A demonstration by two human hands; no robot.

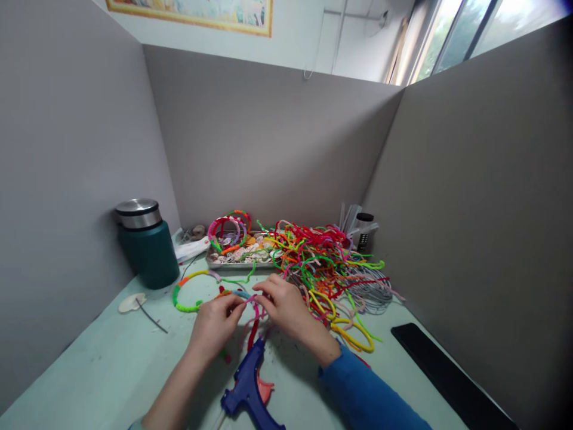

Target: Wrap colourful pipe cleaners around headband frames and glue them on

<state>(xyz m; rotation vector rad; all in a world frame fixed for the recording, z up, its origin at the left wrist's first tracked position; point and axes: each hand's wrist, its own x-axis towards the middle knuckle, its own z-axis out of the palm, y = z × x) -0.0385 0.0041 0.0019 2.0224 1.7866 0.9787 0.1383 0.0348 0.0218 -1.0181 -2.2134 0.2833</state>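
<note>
My left hand (218, 324) and my right hand (286, 303) meet over the middle of the table, fingertips pinched on a pink pipe cleaner (250, 298). Just behind the fingers, a ring wrapped in several colours (179, 291) lies on the table. Its right side, with orange and light blue parts, runs in behind my hands, and I cannot tell whether the pink piece is joined to it. Red and pink pieces hang or lie below my fingertips. Nearer to me lies a blue glue gun (246, 382) with an orange-red trigger, its nozzle pointing away under my hands.
A heap of coloured pipe cleaners (313, 257) spreads behind my right hand, beside coiled grey wire (369, 292). The metal tray (244, 266) holds buttons and finished rings. A green bottle (150, 254) stands left; a black strip (447, 376) lies right. Grey partitions (268, 137) enclose the table.
</note>
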